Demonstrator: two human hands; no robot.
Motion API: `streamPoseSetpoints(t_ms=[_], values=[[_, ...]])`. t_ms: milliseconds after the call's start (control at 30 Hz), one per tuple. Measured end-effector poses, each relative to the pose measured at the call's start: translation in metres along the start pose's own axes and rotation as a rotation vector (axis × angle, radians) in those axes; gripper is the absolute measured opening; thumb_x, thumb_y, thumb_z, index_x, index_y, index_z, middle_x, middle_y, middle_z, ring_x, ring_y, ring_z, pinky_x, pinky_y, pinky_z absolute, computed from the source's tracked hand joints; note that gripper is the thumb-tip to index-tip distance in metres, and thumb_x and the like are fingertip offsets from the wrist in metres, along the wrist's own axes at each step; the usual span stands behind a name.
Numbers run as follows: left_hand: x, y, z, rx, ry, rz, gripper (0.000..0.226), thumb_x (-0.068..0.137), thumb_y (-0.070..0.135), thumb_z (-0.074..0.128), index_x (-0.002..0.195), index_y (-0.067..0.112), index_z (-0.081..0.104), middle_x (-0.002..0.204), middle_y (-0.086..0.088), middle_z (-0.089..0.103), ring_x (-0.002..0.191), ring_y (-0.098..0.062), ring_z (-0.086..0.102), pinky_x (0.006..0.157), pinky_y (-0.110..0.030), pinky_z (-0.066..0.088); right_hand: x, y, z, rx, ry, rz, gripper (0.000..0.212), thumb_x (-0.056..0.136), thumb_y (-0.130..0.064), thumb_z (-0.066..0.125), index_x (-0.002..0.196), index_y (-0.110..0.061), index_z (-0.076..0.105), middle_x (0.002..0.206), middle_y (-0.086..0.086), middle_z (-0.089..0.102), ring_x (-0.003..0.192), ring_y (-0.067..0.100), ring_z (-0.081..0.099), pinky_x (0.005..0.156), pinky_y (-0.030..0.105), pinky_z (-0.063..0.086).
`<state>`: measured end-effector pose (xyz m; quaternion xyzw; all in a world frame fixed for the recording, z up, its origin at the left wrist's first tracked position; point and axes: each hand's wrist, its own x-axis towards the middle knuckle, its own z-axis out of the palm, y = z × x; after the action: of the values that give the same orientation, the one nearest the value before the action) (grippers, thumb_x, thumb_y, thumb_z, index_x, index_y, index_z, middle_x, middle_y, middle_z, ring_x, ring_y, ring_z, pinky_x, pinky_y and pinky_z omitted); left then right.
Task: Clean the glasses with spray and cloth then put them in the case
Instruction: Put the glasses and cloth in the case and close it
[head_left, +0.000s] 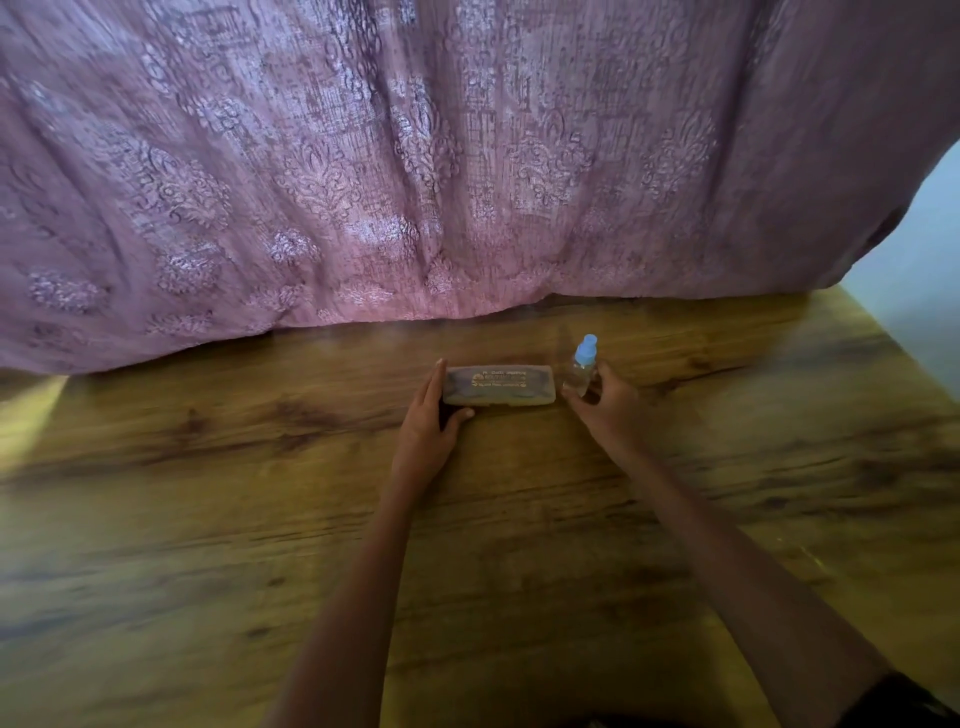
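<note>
A translucent grey glasses case (500, 385) with orange print lies closed on the wooden table (208, 519), and a dark shape shows faintly through it. My left hand (431, 415) grips the case's left end, thumb in front and fingers behind. Just right of the case stands a small clear spray bottle (582, 366) with a light blue cap. My right hand (608, 402) is wrapped around the bottle's lower part. No cloth is in view.
A mauve patterned curtain (415, 182) hangs along the table's far edge. The table's right edge runs diagonally at the far right, with a pale wall (919, 249) beyond. Bare wood lies between me and the case.
</note>
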<state>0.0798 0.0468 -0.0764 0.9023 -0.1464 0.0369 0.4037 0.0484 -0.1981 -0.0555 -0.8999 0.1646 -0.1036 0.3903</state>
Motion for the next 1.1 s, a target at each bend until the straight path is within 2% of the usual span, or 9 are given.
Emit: streamPoseSetpoints(t_ms=[67, 133, 233, 400, 567, 733, 833, 1100], values=[[-0.001, 0.001, 0.0, 0.004, 0.006, -0.001, 0.076, 0.091, 0.028, 0.062, 0.152, 0.022, 0.017, 0.153, -0.006, 0.032, 0.136, -0.02, 0.035, 0.106, -0.029, 0.031, -0.001, 0.001, -0.001, 0.034, 0.0, -0.006, 0.051, 0.083, -0.025, 0.074, 0.13, -0.018, 0.054, 0.111, -0.005, 0.066, 0.097, 0.009, 0.061, 0.065, 0.011, 0.039], [-0.002, 0.001, -0.001, 0.007, 0.02, 0.005, 0.074, 0.091, 0.027, 0.062, 0.151, 0.019, 0.021, 0.151, -0.007, 0.035, 0.135, -0.02, 0.037, 0.107, -0.03, 0.033, -0.003, 0.003, -0.003, 0.065, -0.005, -0.006, 0.056, 0.083, -0.025, 0.074, 0.133, -0.017, 0.052, 0.116, -0.003, 0.065, 0.102, 0.011, 0.061, 0.077, 0.02, 0.049], [-0.004, 0.001, -0.001, 0.011, 0.051, 0.018, 0.068, 0.091, 0.024, 0.062, 0.149, 0.015, 0.028, 0.147, -0.007, 0.04, 0.132, -0.02, 0.041, 0.104, -0.025, 0.032, -0.005, 0.004, -0.004, 0.062, -0.01, -0.004, 0.058, 0.084, -0.025, 0.074, 0.136, -0.016, 0.05, 0.118, -0.001, 0.065, 0.106, 0.013, 0.061, 0.084, 0.026, 0.05], [-0.005, 0.001, -0.002, 0.009, 0.083, 0.025, 0.061, 0.091, 0.022, 0.063, 0.144, 0.012, 0.036, 0.142, -0.007, 0.046, 0.127, -0.019, 0.045, 0.102, -0.023, 0.034, -0.006, 0.004, -0.006, 0.035, -0.021, -0.011, 0.055, 0.086, -0.025, 0.071, 0.136, -0.016, 0.05, 0.118, -0.001, 0.065, 0.104, 0.013, 0.061, 0.08, 0.022, 0.047], [-0.004, 0.001, -0.002, -0.006, 0.074, 0.014, 0.063, 0.091, 0.022, 0.063, 0.146, 0.014, 0.034, 0.144, -0.007, 0.044, 0.129, -0.02, 0.043, 0.106, -0.034, 0.039, -0.006, 0.002, -0.008, 0.043, -0.044, 0.002, 0.057, 0.087, -0.021, 0.071, 0.138, -0.017, 0.047, 0.122, 0.001, 0.063, 0.108, 0.014, 0.059, 0.087, 0.027, 0.049], [-0.005, 0.002, -0.002, -0.019, 0.067, -0.002, 0.067, 0.09, 0.026, 0.064, 0.147, 0.016, 0.031, 0.146, -0.007, 0.042, 0.132, -0.02, 0.041, 0.105, -0.028, 0.034, -0.008, 0.001, -0.01, 0.047, -0.048, 0.003, 0.058, 0.086, -0.017, 0.071, 0.139, -0.015, 0.046, 0.118, -0.003, 0.061, 0.105, 0.011, 0.058, 0.08, 0.02, 0.043], [-0.006, 0.002, -0.002, -0.022, 0.065, 0.008, 0.066, 0.09, 0.026, 0.064, 0.147, 0.014, 0.032, 0.145, -0.008, 0.042, 0.131, -0.02, 0.041, 0.105, -0.025, 0.032, -0.012, 0.001, -0.011, 0.025, -0.033, -0.018, 0.056, 0.085, -0.012, 0.07, 0.136, -0.014, 0.048, 0.116, 0.001, 0.063, 0.105, 0.015, 0.06, 0.076, 0.016, 0.04], [-0.005, 0.001, -0.001, -0.012, 0.058, -0.003, 0.067, 0.091, 0.029, 0.062, 0.147, 0.016, 0.03, 0.147, -0.006, 0.04, 0.132, -0.019, 0.04, 0.105, -0.026, 0.031, -0.013, -0.001, -0.011, 0.014, -0.043, -0.004, 0.062, 0.086, -0.011, 0.069, 0.142, -0.013, 0.043, 0.127, 0.004, 0.06, 0.114, 0.016, 0.058, 0.084, 0.018, 0.04]])
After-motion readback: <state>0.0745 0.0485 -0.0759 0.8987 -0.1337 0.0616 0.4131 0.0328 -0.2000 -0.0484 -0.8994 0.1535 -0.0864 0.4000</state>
